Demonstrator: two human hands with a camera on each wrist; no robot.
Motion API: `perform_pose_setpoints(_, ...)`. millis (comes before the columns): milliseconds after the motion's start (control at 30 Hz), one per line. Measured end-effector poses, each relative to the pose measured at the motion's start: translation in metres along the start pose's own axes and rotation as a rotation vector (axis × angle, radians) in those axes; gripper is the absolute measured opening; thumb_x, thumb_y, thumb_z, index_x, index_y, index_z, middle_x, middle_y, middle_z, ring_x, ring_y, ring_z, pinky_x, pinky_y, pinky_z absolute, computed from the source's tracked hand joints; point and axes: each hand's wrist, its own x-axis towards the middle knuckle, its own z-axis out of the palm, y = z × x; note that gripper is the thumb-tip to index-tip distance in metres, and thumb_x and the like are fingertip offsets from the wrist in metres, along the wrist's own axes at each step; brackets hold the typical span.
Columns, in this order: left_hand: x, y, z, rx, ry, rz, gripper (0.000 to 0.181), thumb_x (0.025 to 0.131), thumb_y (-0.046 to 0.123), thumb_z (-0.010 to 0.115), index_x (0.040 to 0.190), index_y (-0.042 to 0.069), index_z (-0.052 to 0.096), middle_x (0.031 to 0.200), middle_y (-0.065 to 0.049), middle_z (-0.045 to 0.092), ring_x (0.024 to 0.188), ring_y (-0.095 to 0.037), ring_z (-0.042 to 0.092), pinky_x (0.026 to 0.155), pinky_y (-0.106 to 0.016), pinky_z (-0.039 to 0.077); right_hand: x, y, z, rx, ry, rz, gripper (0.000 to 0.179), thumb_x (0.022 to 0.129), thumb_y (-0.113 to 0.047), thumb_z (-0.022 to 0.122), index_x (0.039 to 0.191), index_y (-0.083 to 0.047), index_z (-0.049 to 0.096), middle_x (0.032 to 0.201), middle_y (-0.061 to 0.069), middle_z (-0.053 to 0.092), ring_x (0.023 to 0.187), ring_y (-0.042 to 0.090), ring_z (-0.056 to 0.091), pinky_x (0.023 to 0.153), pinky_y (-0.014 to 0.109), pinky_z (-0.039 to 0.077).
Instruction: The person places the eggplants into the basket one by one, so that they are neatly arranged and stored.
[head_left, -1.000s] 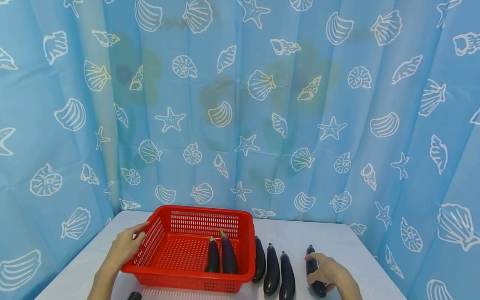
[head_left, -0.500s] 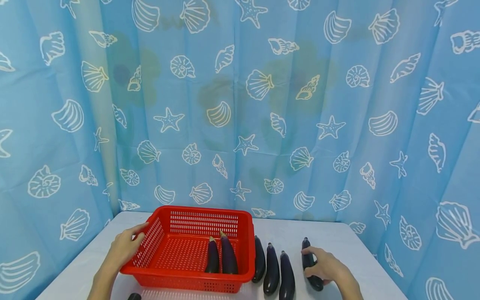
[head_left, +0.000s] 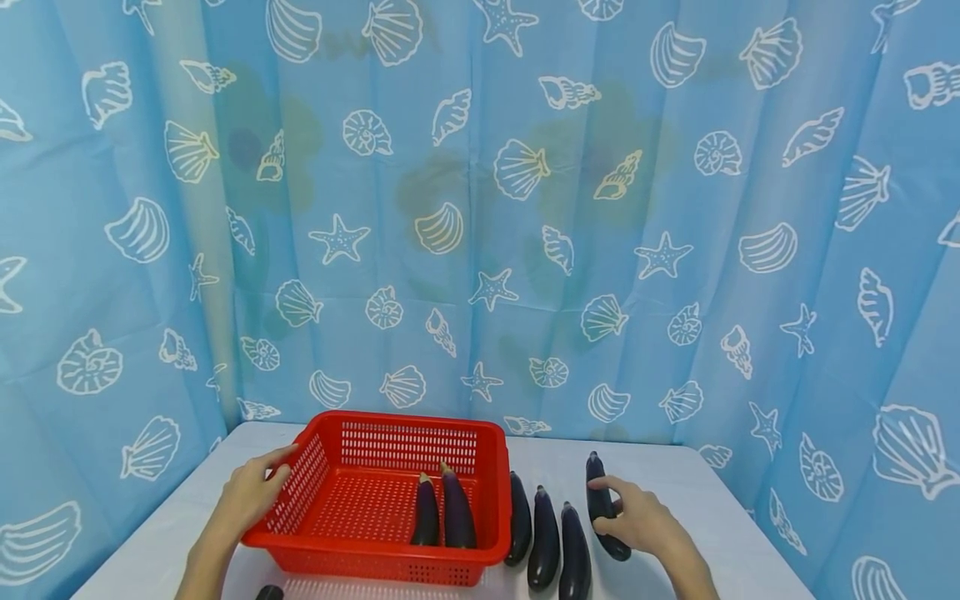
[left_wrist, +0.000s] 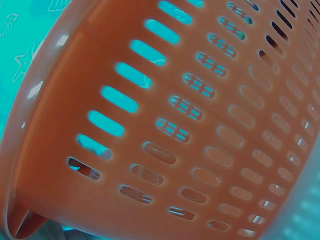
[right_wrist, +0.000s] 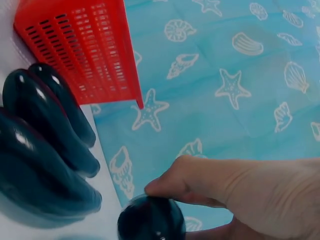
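Observation:
My right hand [head_left: 641,521] pinches a dark purple eggplant [head_left: 597,493] between thumb and fingers, right of the others. In the right wrist view the rounded end of that eggplant [right_wrist: 151,220] shows below the thumb. My left hand [head_left: 251,492] rests at the left rim of a red plastic basket [head_left: 375,550], its fingers and thumb extended against it. The left wrist view shows the slotted basket wall [left_wrist: 115,200] close up, with the hand itself out of sight. Inside the basket, at its right, lie two eggplants [head_left: 458,512] with pale green stems.
Between basket and right hand, three eggplants [head_left: 543,542] lie side by side on the white table [head_left: 675,475]. A dark rounded end [head_left: 270,592] pokes in at the bottom edge, front left. A blue shell-patterned curtain [head_left: 480,250] hangs behind and along both sides.
My right hand has moved left and slightly away from me with its eggplant, closer to the row of three. The left hand and the basket hold their places.

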Motion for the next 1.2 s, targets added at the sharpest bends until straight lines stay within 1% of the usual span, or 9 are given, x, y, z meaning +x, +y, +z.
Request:
perform_pose_setpoints(100, 0.000, 0.001, 0.000, -0.014, -0.005, -0.010, 0.049, 0.098, 0.016, 0.049, 0.146, 0.004, 0.044, 0.137, -0.033, 0.051, 0.077, -0.019, 0.068, 0.061, -0.034, 0.062, -0.002, -0.005, 0.002, 0.017, 0.042, -0.021, 0.053, 0.079, -0.017, 0.073, 0.130, -0.011, 0.059, 0.097, 0.016, 0.070, 0.078, 0.024, 0.066, 0.071, 0.046, 0.061)
perform_pose_setpoints(233, -0.001, 0.001, 0.001, -0.024, -0.006, -0.011, 0.049, 0.098, 0.016, 0.050, 0.146, 0.004, 0.044, 0.137, -0.033, 0.051, 0.076, -0.018, 0.069, 0.060, -0.034, 0.062, -0.002, -0.013, 0.006, 0.049, 0.083, -0.049, 0.052, 0.079, -0.018, 0.073, 0.129, -0.012, 0.060, 0.098, 0.016, 0.071, 0.076, 0.023, 0.068, 0.070, 0.046, 0.061)
perform_pose_setpoints(333, -0.001, 0.001, 0.001, -0.025, -0.004, -0.006, 0.050, 0.098, 0.016, 0.050, 0.146, 0.004, 0.044, 0.136, -0.034, 0.051, 0.076, -0.018, 0.070, 0.059, -0.035, 0.062, -0.001, -0.018, 0.009, 0.065, 0.105, -0.061, 0.053, 0.079, -0.019, 0.074, 0.130, -0.013, 0.060, 0.101, 0.018, 0.072, 0.077, 0.024, 0.070, 0.071, 0.046, 0.061)
perform_pose_setpoints(533, -0.001, 0.001, 0.000, -0.020, -0.005, -0.009, 0.050, 0.098, 0.016, 0.050, 0.146, 0.004, 0.044, 0.137, -0.034, 0.051, 0.076, -0.018, 0.069, 0.059, -0.034, 0.062, -0.001, -0.029, 0.017, 0.122, 0.153, -0.086, 0.055, 0.080, -0.018, 0.074, 0.132, -0.013, 0.058, 0.108, 0.021, 0.071, 0.085, 0.029, 0.071, 0.069, 0.046, 0.061)
perform_pose_setpoints(733, -0.001, 0.002, 0.000, -0.031, -0.010, -0.013, 0.051, 0.098, 0.017, 0.050, 0.147, 0.004, 0.043, 0.137, -0.034, 0.050, 0.078, -0.020, 0.070, 0.059, -0.035, 0.062, -0.002, -0.042, 0.026, 0.147, 0.203, -0.137, 0.051, 0.081, -0.018, 0.074, 0.130, -0.016, 0.060, 0.117, 0.022, 0.069, 0.096, 0.033, 0.070, 0.074, 0.048, 0.061)
perform_pose_setpoints(800, -0.001, 0.001, 0.000, -0.033, -0.011, -0.012, 0.051, 0.098, 0.017, 0.050, 0.147, 0.004, 0.043, 0.137, -0.034, 0.050, 0.079, -0.020, 0.070, 0.060, -0.035, 0.062, -0.004, -0.047, 0.029, 0.162, 0.212, -0.149, 0.050, 0.082, -0.017, 0.074, 0.130, -0.017, 0.060, 0.119, 0.022, 0.069, 0.095, 0.032, 0.071, 0.076, 0.048, 0.061)
perform_pose_setpoints(933, -0.002, 0.001, 0.000, -0.029, -0.013, -0.012, 0.050, 0.098, 0.017, 0.050, 0.146, 0.004, 0.043, 0.137, -0.034, 0.050, 0.079, -0.020, 0.070, 0.060, -0.035, 0.062, -0.006, -0.056, 0.034, 0.192, 0.211, -0.178, 0.050, 0.083, -0.017, 0.074, 0.131, -0.018, 0.060, 0.121, 0.023, 0.068, 0.089, 0.028, 0.072, 0.074, 0.048, 0.061)
perform_pose_setpoints(1100, -0.002, 0.001, -0.001, -0.024, -0.011, -0.006, 0.050, 0.098, 0.017, 0.049, 0.146, 0.003, 0.043, 0.135, -0.033, 0.052, 0.076, -0.017, 0.067, 0.061, -0.034, 0.062, -0.010, -0.066, 0.041, 0.203, 0.205, -0.232, 0.052, 0.083, -0.021, 0.074, 0.132, -0.019, 0.059, 0.122, 0.022, 0.068, 0.086, 0.025, 0.072, 0.073, 0.046, 0.062)
perform_pose_setpoints(1200, -0.002, 0.002, -0.001, -0.025, -0.007, 0.000, 0.050, 0.098, 0.016, 0.050, 0.146, 0.003, 0.044, 0.135, -0.034, 0.052, 0.076, -0.017, 0.068, 0.061, -0.034, 0.062, -0.012, -0.071, 0.043, 0.204, 0.192, -0.245, 0.053, 0.082, -0.022, 0.074, 0.133, -0.019, 0.058, 0.122, 0.022, 0.067, 0.085, 0.023, 0.072, 0.072, 0.046, 0.062)
